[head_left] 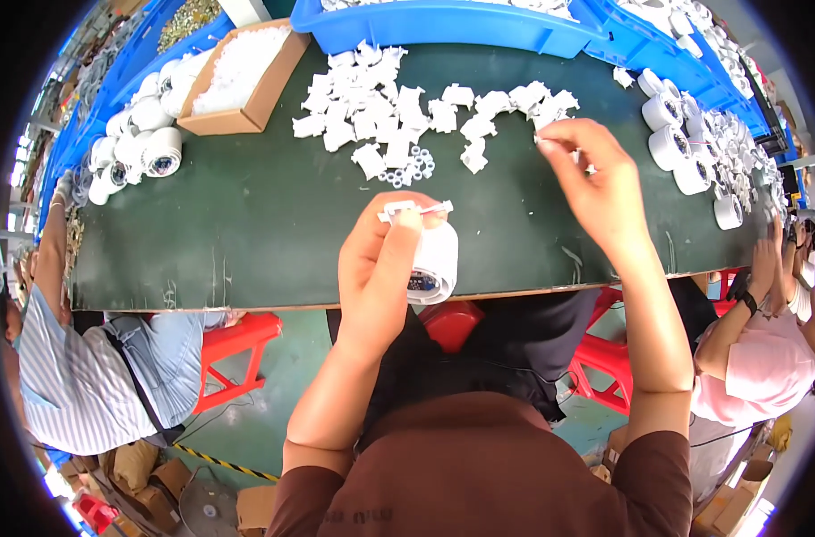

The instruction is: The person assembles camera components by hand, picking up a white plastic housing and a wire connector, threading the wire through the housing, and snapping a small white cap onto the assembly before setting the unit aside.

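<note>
Should the left hand's (pixel 371 261) curled grip slacken, the housing (pixel 439 252), held at the tabletop's (pixel 268 228) near edge, might drop and the thumb-pinched clip (pixel 395 211) slip, while the right hand's (pixel 602 183) fingertips pinch a white speck (pixel 538 139), its kind unclear.

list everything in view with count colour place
worktable: one, dark green, across middle
bins: several, blue, table's far side
carton: one, brown, upper left
loose pieces: many, white, upper middle
small rings: several, pale, upper middle
round housings: many, white, table's both ends
held housing: one, white, centre
small part: one, white, centre
stools: several, red, below table
coworkers: at least two, striped and pink tops, both sides
floor cartons: several, brown, lower corners
shirt: one, brown, bottom middle
left hand: one, bare, around held housing
right hand: one, bare, near loose pieces
</note>
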`<state>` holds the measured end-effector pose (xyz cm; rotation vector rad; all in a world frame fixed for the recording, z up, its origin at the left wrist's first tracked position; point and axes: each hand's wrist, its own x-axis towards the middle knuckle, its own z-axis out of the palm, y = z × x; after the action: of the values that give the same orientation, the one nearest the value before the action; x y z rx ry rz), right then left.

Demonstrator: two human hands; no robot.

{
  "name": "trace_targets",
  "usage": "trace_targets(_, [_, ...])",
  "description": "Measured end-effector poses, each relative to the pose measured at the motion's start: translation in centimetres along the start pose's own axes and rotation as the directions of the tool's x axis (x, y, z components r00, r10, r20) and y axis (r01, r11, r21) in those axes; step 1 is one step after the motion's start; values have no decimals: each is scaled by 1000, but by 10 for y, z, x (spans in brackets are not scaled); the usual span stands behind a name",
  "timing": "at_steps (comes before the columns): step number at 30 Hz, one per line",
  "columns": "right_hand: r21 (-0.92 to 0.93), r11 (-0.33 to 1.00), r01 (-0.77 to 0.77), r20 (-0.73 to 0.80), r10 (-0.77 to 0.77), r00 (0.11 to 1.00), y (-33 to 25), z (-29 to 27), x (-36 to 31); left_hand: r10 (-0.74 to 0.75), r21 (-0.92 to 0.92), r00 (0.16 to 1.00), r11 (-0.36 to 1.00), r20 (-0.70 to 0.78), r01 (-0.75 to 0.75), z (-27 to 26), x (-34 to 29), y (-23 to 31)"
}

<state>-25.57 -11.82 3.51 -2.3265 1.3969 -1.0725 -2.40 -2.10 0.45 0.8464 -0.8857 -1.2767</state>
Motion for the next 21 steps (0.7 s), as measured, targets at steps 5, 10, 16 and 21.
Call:
trace_targets(5, [59,995,-82,163,71,984,-21,26,11,49,81,998,995,36,-52,-6,-4,-2])
trace_targets(10, [-49,988,145,56,-142,988,-25,55,4,94,111,995,989,24,-97,-3,-2,-5])
trace_targets(16, [530,783,-325,313,175,933,-41,41,-8,159,300,980,947,-116,-118,-4,-13,3])
trace_targets(21, [759,417,-501,458,205,865,-96,4,-35,389,616,917,745,-88,-257,-3,-15,5])
